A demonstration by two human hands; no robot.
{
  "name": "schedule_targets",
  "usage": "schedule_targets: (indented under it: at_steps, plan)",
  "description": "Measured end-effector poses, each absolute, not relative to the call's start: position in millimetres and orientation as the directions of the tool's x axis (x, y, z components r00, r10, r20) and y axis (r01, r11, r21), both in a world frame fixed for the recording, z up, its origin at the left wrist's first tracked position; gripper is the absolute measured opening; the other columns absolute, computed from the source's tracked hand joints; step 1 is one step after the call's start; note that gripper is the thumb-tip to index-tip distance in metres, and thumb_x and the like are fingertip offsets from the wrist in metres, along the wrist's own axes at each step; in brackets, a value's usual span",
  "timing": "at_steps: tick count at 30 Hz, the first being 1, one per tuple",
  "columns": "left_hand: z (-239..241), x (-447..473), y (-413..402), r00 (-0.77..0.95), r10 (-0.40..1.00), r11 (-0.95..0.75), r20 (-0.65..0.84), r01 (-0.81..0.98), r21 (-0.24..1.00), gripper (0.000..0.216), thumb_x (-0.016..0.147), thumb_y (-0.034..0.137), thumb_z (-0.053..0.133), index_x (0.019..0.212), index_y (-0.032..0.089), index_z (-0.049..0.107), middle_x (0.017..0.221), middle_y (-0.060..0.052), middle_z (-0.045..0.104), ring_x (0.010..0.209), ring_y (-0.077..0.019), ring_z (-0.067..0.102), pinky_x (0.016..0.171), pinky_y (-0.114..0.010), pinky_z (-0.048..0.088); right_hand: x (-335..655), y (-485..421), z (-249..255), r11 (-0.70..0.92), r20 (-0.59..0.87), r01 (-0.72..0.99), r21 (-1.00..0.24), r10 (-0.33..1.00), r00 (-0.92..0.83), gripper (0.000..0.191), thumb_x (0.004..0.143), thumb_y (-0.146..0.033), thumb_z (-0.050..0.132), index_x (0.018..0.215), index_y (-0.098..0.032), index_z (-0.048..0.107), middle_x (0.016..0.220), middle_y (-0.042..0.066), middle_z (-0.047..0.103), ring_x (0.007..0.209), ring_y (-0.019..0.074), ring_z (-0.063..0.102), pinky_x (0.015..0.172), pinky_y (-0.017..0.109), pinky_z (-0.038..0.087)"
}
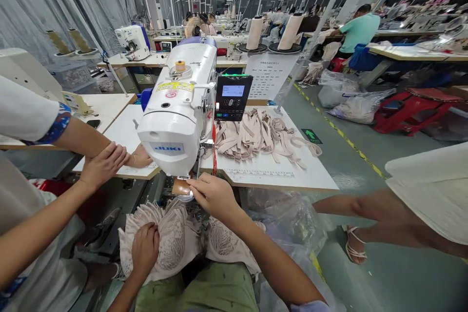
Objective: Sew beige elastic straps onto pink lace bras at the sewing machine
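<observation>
My right hand (213, 196) is closed, its fingers pinching a small tan fabric piece (181, 187) at the needle area under the head of a white sewing machine (179, 112). My left hand (145, 249) rests lower down in my lap, fingers curled into a bundle of beige lace garments (171, 239). The lace spreads across my green trousers (215, 290) and runs up toward the machine. The needle itself is hidden behind the machine head.
A pile of beige elastic strips (256, 136) lies on the white table (278, 175) right of the machine. The machine's control panel (232, 97) sits above the strips. A person's clasped hands (107, 161) lean on the table at the left. Another person's legs (369, 219) stand at the right. A plastic bag (292, 224) sits by my knee.
</observation>
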State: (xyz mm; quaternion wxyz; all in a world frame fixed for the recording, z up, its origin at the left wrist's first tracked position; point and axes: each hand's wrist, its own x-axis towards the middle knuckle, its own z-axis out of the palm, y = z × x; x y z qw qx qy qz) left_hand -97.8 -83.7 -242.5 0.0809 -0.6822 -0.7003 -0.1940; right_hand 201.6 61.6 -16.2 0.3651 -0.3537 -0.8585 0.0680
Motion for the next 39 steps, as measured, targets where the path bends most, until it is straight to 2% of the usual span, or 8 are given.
schedule_targets:
  at_steps: [6,19,23,27,31,35,39]
  plan:
    - [-230,-90,-88,-0.077,0.942,0.013,0.326,0.981,0.194,0.027,0.096,0.028,0.043,0.101,0.019,0.068,0.113,-0.011,0.069,0.107,-0.0286,0.063,0.096,-0.043,0.048,202,57,-14,0.719,0.545,0.594,-0.36,0.679,-0.491,0.029,0.101,-0.027,0.048,0.115,-0.021,0.073,0.082,0.003,0.066,0.075,0.0133,0.062,0.063,0.026,0.037]
    - [-230,-87,-95,-0.137,0.964,0.084,0.229,0.97,0.226,0.031,0.097,0.026,0.041,0.104,0.018,0.07,0.116,-0.012,0.067,0.111,-0.0275,0.059,0.101,-0.043,0.044,202,48,-16,0.719,0.572,0.589,-0.368,0.675,-0.466,0.028,0.101,-0.027,0.051,0.115,-0.018,0.073,0.08,0.003,0.065,0.071,0.0126,0.06,0.062,0.025,0.04]
    - [-231,-88,-94,-0.142,0.965,0.087,0.22,0.966,0.242,0.029,0.096,0.025,0.042,0.104,0.018,0.07,0.115,-0.012,0.066,0.112,-0.028,0.058,0.1,-0.043,0.043,204,43,-13,0.739,0.614,0.544,-0.398,0.655,-0.44,0.024,0.1,-0.025,0.052,0.106,-0.018,0.074,0.08,0.003,0.067,0.072,0.0122,0.062,0.064,0.024,0.042]
    - [-232,-89,-92,-0.137,0.967,0.083,0.213,0.966,0.244,0.029,0.096,0.025,0.041,0.103,0.018,0.069,0.115,-0.012,0.066,0.112,-0.0278,0.058,0.1,-0.042,0.043,215,27,-19,0.746,0.632,0.452,-0.489,0.661,-0.405,0.022,0.099,-0.022,0.053,0.094,-0.017,0.073,0.076,0.003,0.066,0.069,0.0111,0.061,0.064,0.023,0.043]
    - [-235,-91,-92,-0.138,0.969,0.086,0.204,0.966,0.245,0.03,0.097,0.027,0.04,0.103,0.018,0.069,0.117,-0.012,0.066,0.113,-0.028,0.058,0.1,-0.042,0.043,233,2,-65,0.68,0.521,0.431,-0.594,0.733,-0.438,0.022,0.099,-0.023,0.052,0.094,-0.018,0.073,0.075,0.003,0.066,0.069,0.0117,0.061,0.064,0.023,0.043]
    - [-238,-93,-91,-0.14,0.969,0.088,0.202,0.964,0.249,0.03,0.097,0.027,0.041,0.102,0.018,0.069,0.117,-0.012,0.066,0.112,-0.0281,0.058,0.101,-0.043,0.043,253,-27,-135,0.488,0.316,0.518,-0.702,0.866,-0.388,0.029,0.101,-0.033,0.05,0.091,-0.018,0.073,0.078,0.004,0.067,0.072,0.0147,0.063,0.066,0.025,0.046]
    - [-238,-91,-91,-0.131,0.969,0.076,0.211,0.965,0.251,0.029,0.097,0.026,0.041,0.101,0.018,0.069,0.116,-0.012,0.066,0.112,-0.0278,0.058,0.101,-0.043,0.043,268,-56,-186,0.314,0.165,0.579,-0.753,0.941,-0.296,0.042,0.101,-0.046,0.046,0.088,-0.017,0.074,0.074,0.005,0.067,0.07,0.0175,0.065,0.065,0.028,0.048]
